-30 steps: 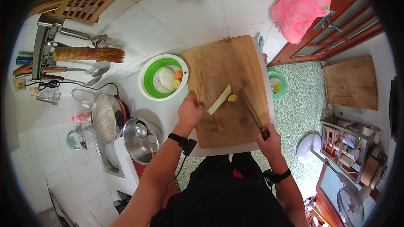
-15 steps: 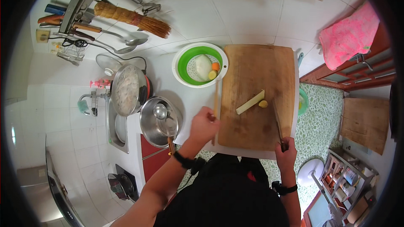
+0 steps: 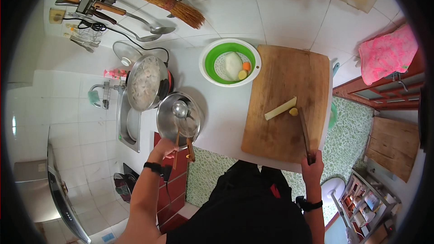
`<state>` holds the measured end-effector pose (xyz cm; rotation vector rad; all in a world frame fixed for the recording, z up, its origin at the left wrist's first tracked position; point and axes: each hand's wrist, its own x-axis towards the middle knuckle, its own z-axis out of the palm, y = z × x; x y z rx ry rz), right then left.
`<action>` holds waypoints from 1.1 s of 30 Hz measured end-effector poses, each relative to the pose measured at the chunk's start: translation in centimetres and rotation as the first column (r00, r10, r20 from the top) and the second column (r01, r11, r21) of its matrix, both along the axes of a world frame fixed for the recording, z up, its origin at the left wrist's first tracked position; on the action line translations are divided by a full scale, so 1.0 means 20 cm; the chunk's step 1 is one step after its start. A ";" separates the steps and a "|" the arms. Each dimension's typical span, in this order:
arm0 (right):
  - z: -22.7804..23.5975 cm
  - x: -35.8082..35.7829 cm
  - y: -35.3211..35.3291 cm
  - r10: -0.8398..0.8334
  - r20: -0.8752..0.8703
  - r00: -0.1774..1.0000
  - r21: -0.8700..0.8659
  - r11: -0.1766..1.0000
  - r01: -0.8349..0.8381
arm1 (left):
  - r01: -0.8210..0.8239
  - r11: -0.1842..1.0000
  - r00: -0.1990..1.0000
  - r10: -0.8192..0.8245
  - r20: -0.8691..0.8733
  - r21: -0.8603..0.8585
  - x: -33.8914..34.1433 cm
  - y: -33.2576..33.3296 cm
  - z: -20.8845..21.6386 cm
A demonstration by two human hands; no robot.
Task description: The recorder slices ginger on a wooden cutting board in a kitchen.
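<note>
My left hand (image 3: 166,148) is closed around wooden chopsticks (image 3: 175,153) at the near rim of a steel bowl (image 3: 165,129). The chopsticks reach over that rim. A ladle (image 3: 180,109) and another wooden-handled utensil (image 3: 190,150) rest in the bowl. My right hand (image 3: 312,165) grips a kitchen knife (image 3: 305,133) by its handle, its blade over the right part of a wooden cutting board (image 3: 275,140). Left of the blade lie a pale leek-like stalk (image 3: 280,108) and a small yellowish piece, perhaps ginger (image 3: 293,111).
A green-and-white colander (image 3: 208,76) beside the board holds a white vegetable (image 3: 233,65), an orange piece and a yellowish piece. Left of it, a pan (image 3: 144,82) of whitish liquid stands near the sink (image 3: 129,133). Utensils and a straw brush (image 3: 165,3) hang on the wall.
My left hand has carried the chopsticks from the cutting board's left edge leftward to the steel bowl. My right hand still holds the knife over the board. The whole view has shifted slightly.
</note>
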<state>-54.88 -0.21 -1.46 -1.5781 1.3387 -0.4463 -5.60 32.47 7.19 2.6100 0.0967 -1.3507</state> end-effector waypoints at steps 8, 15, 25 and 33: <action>-0.02 0.00 0.02 -0.026 -0.002 1.000 -0.001 1.000 0.026 | 0.372 0.896 0.921 -0.388 0.021 0.241 0.15 -0.09 -0.23; -0.01 0.00 0.04 -0.022 0.022 1.000 -0.054 0.998 0.024 | 0.736 0.508 0.511 -0.850 0.124 0.448 0.26 0.02 -0.27; 0.03 0.02 0.03 -0.105 -0.041 0.994 -0.085 0.991 0.101 | 0.633 0.632 0.771 -0.470 0.429 -0.447 -0.39 -1.18 0.27; 0.05 -0.01 0.04 -0.046 0.141 0.989 -0.074 0.996 0.057 | 0.895 0.285 0.446 -0.587 0.676 -0.343 -0.85 -1.63 -0.50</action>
